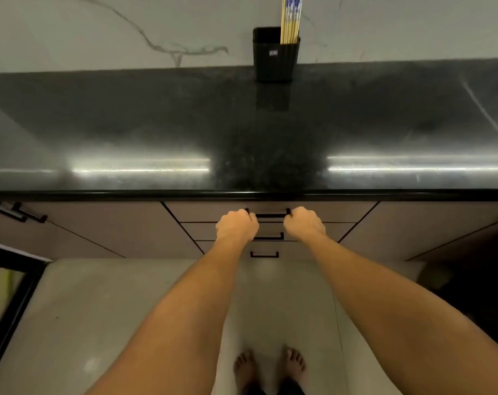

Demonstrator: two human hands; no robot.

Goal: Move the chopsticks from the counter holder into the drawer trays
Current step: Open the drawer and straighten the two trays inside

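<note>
A black holder [275, 55] stands at the back of the dark counter [185, 129], against the marble wall. Several yellowish chopsticks [291, 19] with blue-patterned tops stick up from its right side. Below the counter edge, the top drawer [205, 212] is closed, so its trays are hidden. My left hand [236, 225] grips the left end of the black drawer handle [270, 215]. My right hand [304, 223] grips the handle's right end. Both fists are curled over the bar.
Two more closed drawers with black handles [264, 254] sit beneath the top one. Cabinet doors flank the drawer stack, with handles at far left [18, 212]. My bare feet [269, 369] stand on a pale tiled floor. A black-framed object [11, 295] is at the lower left.
</note>
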